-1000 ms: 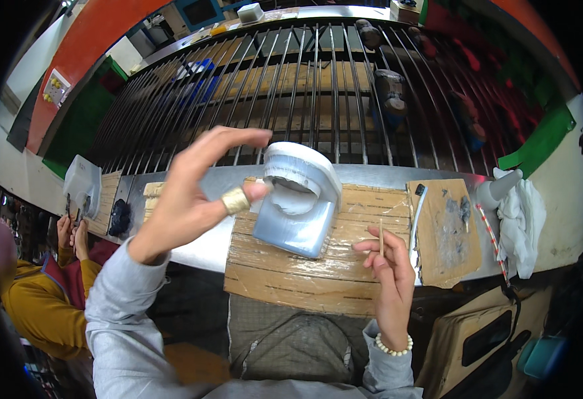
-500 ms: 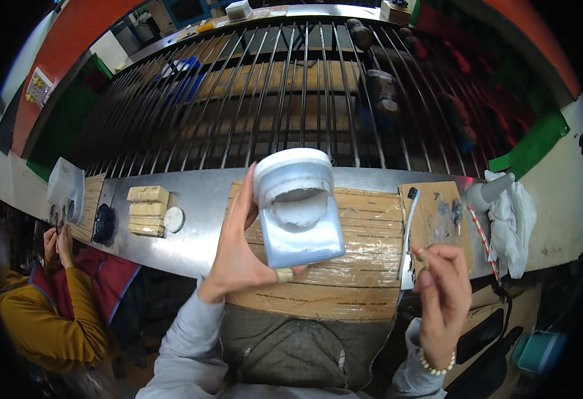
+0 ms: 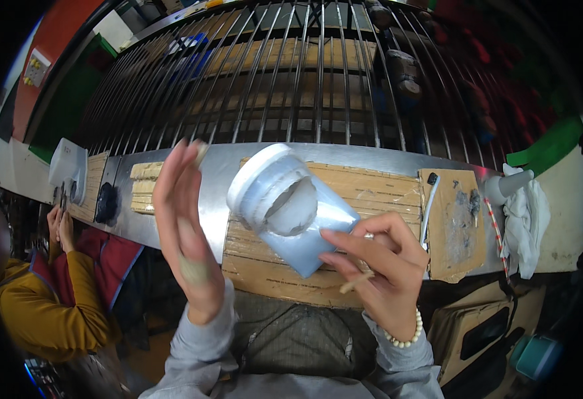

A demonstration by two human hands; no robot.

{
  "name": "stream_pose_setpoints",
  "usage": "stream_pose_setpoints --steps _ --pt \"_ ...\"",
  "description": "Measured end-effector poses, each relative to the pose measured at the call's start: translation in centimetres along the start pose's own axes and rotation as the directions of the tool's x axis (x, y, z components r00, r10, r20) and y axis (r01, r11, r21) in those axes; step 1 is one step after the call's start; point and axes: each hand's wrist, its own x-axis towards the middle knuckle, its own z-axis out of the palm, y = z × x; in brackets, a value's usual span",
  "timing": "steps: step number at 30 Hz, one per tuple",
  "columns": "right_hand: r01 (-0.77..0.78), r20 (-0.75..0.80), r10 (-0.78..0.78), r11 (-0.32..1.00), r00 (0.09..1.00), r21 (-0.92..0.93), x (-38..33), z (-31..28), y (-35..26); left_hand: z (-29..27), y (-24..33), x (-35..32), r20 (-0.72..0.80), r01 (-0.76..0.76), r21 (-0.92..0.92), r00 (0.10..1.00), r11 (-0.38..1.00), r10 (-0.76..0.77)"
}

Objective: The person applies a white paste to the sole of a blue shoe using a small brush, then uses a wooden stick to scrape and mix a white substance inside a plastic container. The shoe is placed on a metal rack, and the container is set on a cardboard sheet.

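A bluish-white plastic container point(image 3: 334, 216) with a round white rim and a ragged oval opening in its side is tilted to the left above the cardboard mat point(image 3: 378, 183). My right hand point(image 3: 391, 266) pinches its near lower corner between thumb and fingers. A narrow tan strip shows by the right thumb; whether it is tape or a small stick I cannot make out. My left hand point(image 3: 188, 239) is raised beside the container, apart from it, with fingers stretched and nothing in it. Tan tape wraps its thumb base and a fingertip.
Tan blocks point(image 3: 145, 186) and a black lump point(image 3: 107, 203) lie left. On the right are a toothbrush point(image 3: 430, 206), a smeared cardboard piece point(image 3: 454, 253), a striped straw point(image 3: 495, 226) and a white cloth point(image 3: 527, 226). Metal bars point(image 3: 291, 86) rise behind; a co-worker point(image 3: 72, 292) sits left.
My left hand has let go of the container and moved left, opening. My right hand has come in from the right and taken its lower corner. The container now tilts left.
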Motion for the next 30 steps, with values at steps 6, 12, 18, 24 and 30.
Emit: stream_pose_setpoints --steps 6,12,18,24,30 --pt "0.069 0.064 -0.06 0.987 0.996 -0.146 2.7 1.9 0.5 3.9 -1.0 5.2 0.473 0.31 -0.378 0.875 0.872 -0.106" --pt "-0.017 0.076 0.013 0.998 0.997 0.06 3.3 2.5 1.6 3.8 -1.1 4.9 0.468 0.301 -0.401 0.879 0.865 -0.089" --pt "-0.061 0.112 0.049 0.993 0.993 0.106 3.5 2.5 1.4 3.9 -1.5 4.8 0.444 0.311 -0.435 0.891 0.845 -0.099" --pt "-0.183 0.072 0.176 0.978 0.982 0.103 3.3 2.7 0.8 4.1 -1.7 5.0 0.42 0.308 -0.43 0.9 0.848 -0.114" --pt "0.049 -0.128 -0.057 0.997 0.99 -0.062 2.3 4.7 1.4 4.3 -2.0 4.9 0.398 0.299 -0.461 0.911 0.835 -0.106"
